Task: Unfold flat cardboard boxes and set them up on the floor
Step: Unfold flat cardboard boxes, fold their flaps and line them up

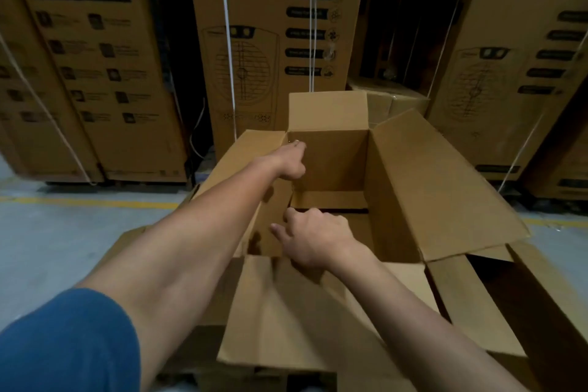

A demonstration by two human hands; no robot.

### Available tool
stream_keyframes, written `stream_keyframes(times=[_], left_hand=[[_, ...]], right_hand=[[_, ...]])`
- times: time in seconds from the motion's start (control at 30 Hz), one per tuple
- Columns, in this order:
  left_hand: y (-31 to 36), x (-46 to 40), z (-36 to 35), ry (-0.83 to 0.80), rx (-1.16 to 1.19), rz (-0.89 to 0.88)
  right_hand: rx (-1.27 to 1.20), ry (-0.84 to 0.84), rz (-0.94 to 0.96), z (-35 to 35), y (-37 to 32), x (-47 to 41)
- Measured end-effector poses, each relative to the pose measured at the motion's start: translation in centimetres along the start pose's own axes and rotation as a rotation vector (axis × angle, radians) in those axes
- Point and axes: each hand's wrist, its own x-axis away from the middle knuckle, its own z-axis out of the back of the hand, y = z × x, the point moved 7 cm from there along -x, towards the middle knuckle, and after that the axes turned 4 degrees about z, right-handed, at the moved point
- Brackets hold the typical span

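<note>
on the warehouse floor (pixel 47 232), in front of tall printed cartons (pixel 273 41), the opened cardboard box (pixel 397 175) stands upright with its top flaps splayed. the left hand (pixel 291 159) reaches to the far left corner, fingers curled at the edge, seemingly to square the walls. the right hand (pixel 313 239) hovers inside, loosely curled, holding nothing, likely to press the bottom flaps down

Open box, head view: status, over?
Left hand grips the far-left top corner of the open box. Right hand reaches inside, fingers curled, grip unclear. Top flaps up, bottom flap folded in. Nothing blocking.
</note>
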Motion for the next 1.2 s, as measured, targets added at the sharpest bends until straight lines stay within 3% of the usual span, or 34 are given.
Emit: stream_keyframes(times=[0.17,0.43,0.53,0.63,0.77,0.83,1.0,1.1,1.2], left_hand=[[-0.2,9.3,1.4,0.081,0.187,0.059],[-2.0,20.9,2.1,0.182,0.627,0.137],[-3.2,24.3,2.0,0.175,0.796,0.118],[-4.9,27.7,2.0,0.304,0.813,0.047],[-8.2,31.4,-1.0,0.492,0.774,0.121],[-9.7,31.6,-4.6,0.421,0.787,0.226],[-11.6,29.0,-17.3,-0.068,0.936,0.653],[-9.4,28.0,-22.7,-0.218,1.158,0.689],[-7.2,27.7,-26.3,-0.24,1.474,0.732]], right_hand=[[-0.016,-0.047,-0.016,-1.5,-5.3,2.1],[0.131,0.091,-0.117,-4.1,-7.3,3.7],[0.072,0.126,-0.141,-3.6,-7.6,4.0],[-0.022,0.161,-0.184,-2.7,-7.0,4.1],[-0.092,0.224,-0.204,-1.3,-5.7,5.0],[-0.123,0.261,-0.212,-0.5,-4.8,5.5],[-0.163,0.311,-0.206,0.7,-3.1,5.6],[-0.174,0.37,-0.178,1.3,-2.2,5.2],[-0.179,0.393,-0.152,1.5,-1.2,4.5]])
